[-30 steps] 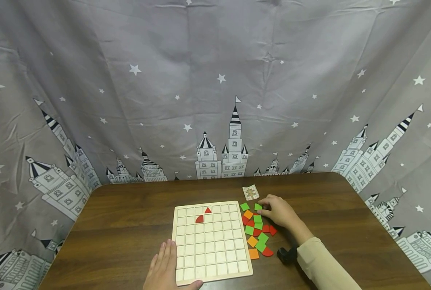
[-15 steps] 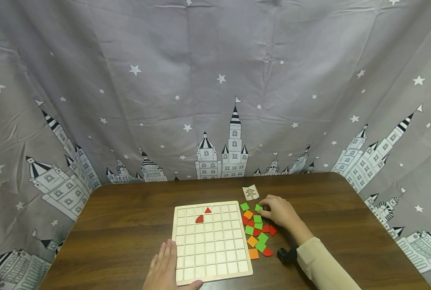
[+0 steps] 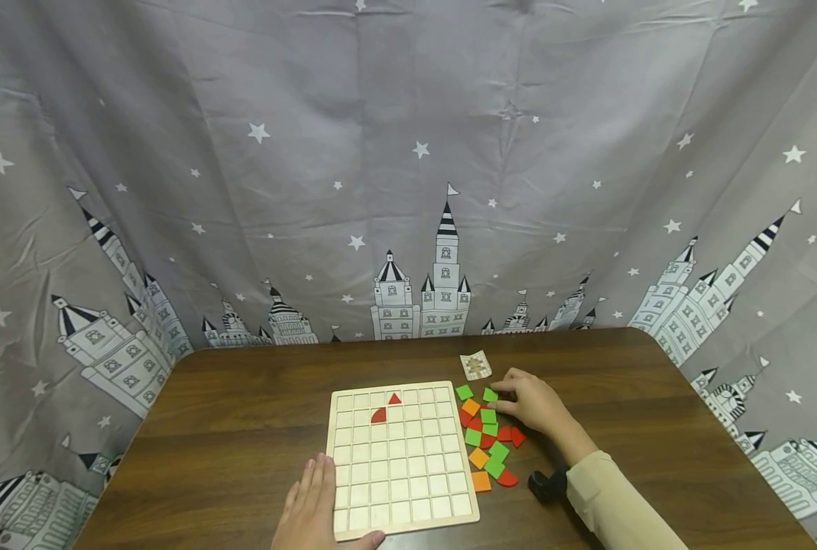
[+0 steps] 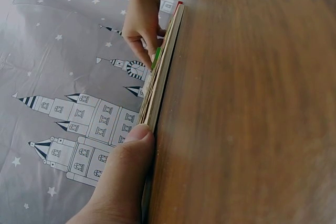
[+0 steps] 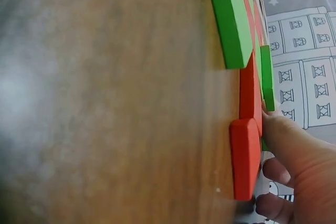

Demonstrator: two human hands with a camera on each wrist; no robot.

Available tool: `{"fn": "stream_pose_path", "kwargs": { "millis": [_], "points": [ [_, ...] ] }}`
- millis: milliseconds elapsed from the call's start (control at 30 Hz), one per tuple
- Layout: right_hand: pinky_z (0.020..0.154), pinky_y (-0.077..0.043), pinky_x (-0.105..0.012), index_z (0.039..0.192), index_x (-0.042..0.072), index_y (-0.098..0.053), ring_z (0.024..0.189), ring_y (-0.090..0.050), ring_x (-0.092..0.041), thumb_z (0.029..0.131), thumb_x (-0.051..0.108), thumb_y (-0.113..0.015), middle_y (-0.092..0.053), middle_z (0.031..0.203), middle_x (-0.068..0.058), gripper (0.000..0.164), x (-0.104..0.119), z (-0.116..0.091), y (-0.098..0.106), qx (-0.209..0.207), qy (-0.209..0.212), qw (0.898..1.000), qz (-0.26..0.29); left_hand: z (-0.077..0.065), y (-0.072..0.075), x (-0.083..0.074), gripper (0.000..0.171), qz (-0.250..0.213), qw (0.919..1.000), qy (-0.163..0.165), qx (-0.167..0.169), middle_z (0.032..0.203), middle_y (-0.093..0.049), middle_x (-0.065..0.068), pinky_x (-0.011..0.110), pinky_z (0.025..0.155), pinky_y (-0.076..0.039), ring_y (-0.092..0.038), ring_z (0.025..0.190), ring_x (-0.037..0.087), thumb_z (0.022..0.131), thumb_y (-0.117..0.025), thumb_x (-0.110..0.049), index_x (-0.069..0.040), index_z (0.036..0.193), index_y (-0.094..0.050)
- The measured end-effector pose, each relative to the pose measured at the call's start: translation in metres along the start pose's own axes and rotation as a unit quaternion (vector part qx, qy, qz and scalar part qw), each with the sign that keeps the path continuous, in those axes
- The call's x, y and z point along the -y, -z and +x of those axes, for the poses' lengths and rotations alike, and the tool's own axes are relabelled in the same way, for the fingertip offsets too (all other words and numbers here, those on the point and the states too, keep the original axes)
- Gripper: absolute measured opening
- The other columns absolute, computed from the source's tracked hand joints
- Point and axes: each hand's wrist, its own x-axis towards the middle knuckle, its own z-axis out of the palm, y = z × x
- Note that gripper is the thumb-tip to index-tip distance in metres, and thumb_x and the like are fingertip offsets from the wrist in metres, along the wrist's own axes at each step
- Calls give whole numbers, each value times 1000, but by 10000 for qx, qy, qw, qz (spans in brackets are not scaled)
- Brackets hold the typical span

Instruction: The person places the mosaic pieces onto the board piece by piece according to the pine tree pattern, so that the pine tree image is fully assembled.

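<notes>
A pale wooden grid board [image 3: 408, 466] lies on the table. A red triangle [image 3: 394, 399] and a red quarter-circle [image 3: 378, 415] sit in cells near its far edge. My left hand [image 3: 312, 504] rests at the board's near-left corner, fingers straight along the left side. Its thumb [image 4: 134, 145] presses the near edge in the left wrist view. My right hand [image 3: 535, 401] reaches over the loose tiles right of the board, thumb and index finger on either side of a green square tile [image 3: 491, 395]. In the right wrist view its thumb [image 5: 281, 129] shows beside red and green tiles.
Loose tiles lie along the board's right side, among them orange squares [image 3: 479, 458], green squares [image 3: 498, 451] and red pieces [image 3: 507, 478]. A small pattern card [image 3: 475, 365] lies beyond them. A black object [image 3: 546, 486] is by the right wrist. A grey curtain [image 3: 408, 114] hangs behind the table.
My right thumb has shifted slightly left, widening its gap from the index finger around the green square tile. The left hand and the board stay in place.
</notes>
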Motion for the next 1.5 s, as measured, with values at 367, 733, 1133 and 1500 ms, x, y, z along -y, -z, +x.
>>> {"fn": "stream_pose_path", "kwargs": {
  "millis": [367,733,1133,1500],
  "points": [
    [59,-38,-22,97,18,-77,68,-47,-5,83,33,-79,-56,79,13,21,-1,0,0,-263,432,9983,-281,2,2,-1,141,-123,9996,131,240,160,-30,23,56,117,-30,-30,147,43,57,-51,-99,6,150,-34],
    [59,-39,-22,91,17,-74,68,-47,-7,84,32,-79,-54,77,9,18,4,5,2,-294,425,9986,-109,2,1,0,141,-9,9999,38,139,160,-30,23,56,115,-33,-31,147,42,58,-49,-100,6,150,-34],
    [67,-48,-24,95,20,-74,79,-59,-10,87,35,-76,-64,89,6,17,58,22,4,-327,833,9960,-32,3,-1,1,141,0,10000,-21,58,159,-32,23,56,114,-34,-31,146,43,58,-49,-100,6,150,-34],
    [59,-47,-20,107,17,-75,69,-53,-4,91,37,-71,-64,92,5,26,123,36,-14,60,1674,9845,-515,3,0,0,142,-88,9997,75,238,160,-29,24,58,116,-31,-30,147,43,57,-50,-99,6,151,-32]
  ]
}}
